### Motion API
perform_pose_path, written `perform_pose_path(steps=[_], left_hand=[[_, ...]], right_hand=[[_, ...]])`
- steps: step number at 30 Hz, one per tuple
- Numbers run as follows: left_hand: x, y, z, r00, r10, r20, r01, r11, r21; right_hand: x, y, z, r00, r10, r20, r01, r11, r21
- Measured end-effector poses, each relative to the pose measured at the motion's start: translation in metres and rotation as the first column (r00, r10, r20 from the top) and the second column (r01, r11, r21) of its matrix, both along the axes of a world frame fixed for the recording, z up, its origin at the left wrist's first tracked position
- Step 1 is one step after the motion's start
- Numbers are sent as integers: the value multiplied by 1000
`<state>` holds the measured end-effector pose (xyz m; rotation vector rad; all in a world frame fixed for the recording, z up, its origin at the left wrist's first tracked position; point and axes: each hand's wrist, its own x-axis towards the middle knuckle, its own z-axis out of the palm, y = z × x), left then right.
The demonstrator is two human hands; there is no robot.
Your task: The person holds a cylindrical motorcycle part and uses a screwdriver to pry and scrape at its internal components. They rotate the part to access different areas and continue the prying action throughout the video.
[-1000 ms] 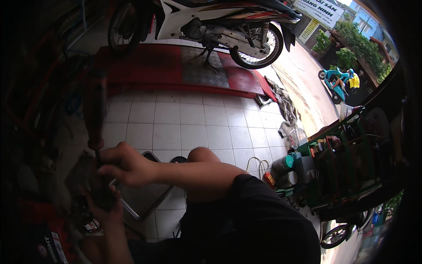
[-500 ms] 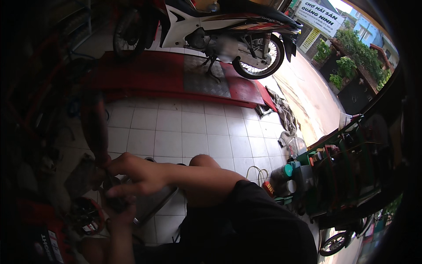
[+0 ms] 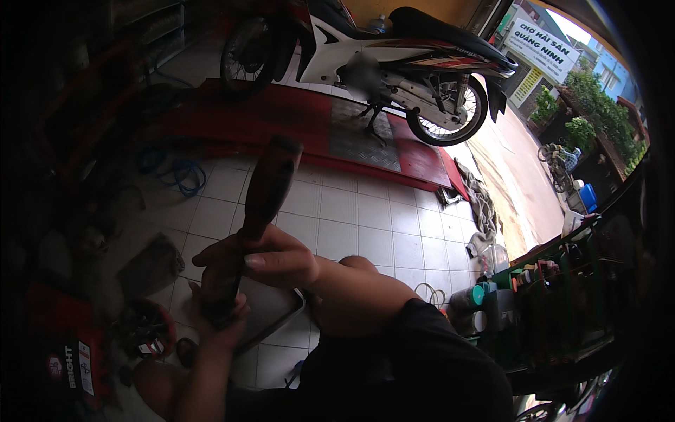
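Left of centre, the right hand [image 3: 280, 259] is gripping a dark, thick-handled tool [image 3: 271, 188]; the left hand [image 3: 223, 335] is clasping an indistinct dark object [image 3: 219, 311].

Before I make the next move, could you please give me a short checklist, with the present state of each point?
1. Right hand on the thick-handled tool: ok, fingers around its lower part.
2. Left hand on the dark piece: ok, held below the tool.
3. Tool's lower end seated in that piece: cannot tell, too dark and hidden.
4. Tray in full view: not ok, hands and arms partly cover it.
5. Motorcycle upright on the red platform: ok.
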<state>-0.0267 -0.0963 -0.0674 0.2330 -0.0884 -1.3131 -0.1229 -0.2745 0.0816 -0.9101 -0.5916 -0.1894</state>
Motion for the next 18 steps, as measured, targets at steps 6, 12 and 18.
perform_pose_path(steps=[6,12,18], left_hand=[[-8,5,24,987,4,-162,32,975,220],[-10,9,2,992,-105,-71,119,963,243],[-18,6,24,999,-6,-35,18,939,344]], right_hand=[[2,2,12,999,31,44,-29,998,-47],[1,8,11,954,292,68,-296,953,60],[-7,15,14,976,216,-34,-213,974,78]])
